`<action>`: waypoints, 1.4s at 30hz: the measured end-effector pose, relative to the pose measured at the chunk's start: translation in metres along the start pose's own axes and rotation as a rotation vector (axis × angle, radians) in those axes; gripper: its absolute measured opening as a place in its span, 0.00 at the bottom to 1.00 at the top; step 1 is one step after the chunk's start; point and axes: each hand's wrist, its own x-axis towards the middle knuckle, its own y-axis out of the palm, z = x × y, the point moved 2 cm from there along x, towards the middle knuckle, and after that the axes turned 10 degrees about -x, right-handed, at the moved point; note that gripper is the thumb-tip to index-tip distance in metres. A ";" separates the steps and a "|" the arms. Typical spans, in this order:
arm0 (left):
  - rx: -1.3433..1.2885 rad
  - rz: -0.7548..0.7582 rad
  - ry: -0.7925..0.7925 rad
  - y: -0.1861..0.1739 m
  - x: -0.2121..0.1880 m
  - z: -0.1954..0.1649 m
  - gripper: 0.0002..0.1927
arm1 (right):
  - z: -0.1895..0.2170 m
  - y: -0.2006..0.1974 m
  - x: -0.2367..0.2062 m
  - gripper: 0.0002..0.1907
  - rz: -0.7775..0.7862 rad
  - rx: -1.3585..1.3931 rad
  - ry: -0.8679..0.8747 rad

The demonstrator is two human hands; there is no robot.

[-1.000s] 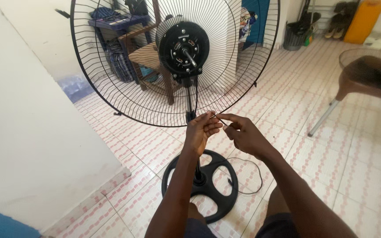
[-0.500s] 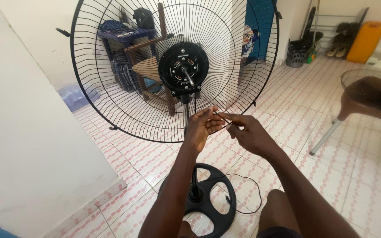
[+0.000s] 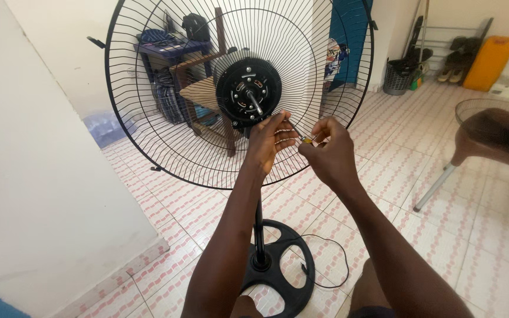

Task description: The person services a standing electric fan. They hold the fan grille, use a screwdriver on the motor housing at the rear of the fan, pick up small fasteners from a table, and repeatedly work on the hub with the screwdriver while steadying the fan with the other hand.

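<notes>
A small slender tool with a yellow part (image 3: 305,139) is pinched between the fingertips of the left hand (image 3: 270,143) and the right hand (image 3: 329,153), just below the black round motor hub (image 3: 248,92) of the black wire fan guard (image 3: 166,147).

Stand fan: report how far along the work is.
Done: the fan shows no front guard or blades; rear grille, motor hub and bare shaft are exposed. In hand: left hand and right hand pinch a small yellowish part below the hub. Left: blades and front guard are not in view.
</notes>
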 end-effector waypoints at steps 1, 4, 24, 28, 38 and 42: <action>0.026 -0.009 0.001 0.001 0.004 -0.002 0.21 | 0.000 0.000 0.000 0.09 0.003 0.061 -0.018; 0.007 -0.010 0.053 0.005 0.015 -0.009 0.22 | 0.001 -0.001 -0.003 0.11 -0.181 0.041 -0.146; -0.012 0.058 0.057 -0.004 0.027 -0.012 0.26 | -0.016 0.009 0.001 0.04 -0.316 0.288 -0.204; -0.029 0.162 0.054 -0.008 0.024 -0.009 0.25 | -0.016 -0.005 0.004 0.07 -0.275 0.279 -0.253; -0.022 0.236 0.072 -0.007 0.021 -0.009 0.21 | -0.020 -0.022 0.003 0.07 -0.281 0.170 -0.319; 0.052 0.250 0.068 -0.008 0.018 -0.013 0.22 | -0.021 -0.024 0.003 0.07 -0.289 0.079 -0.363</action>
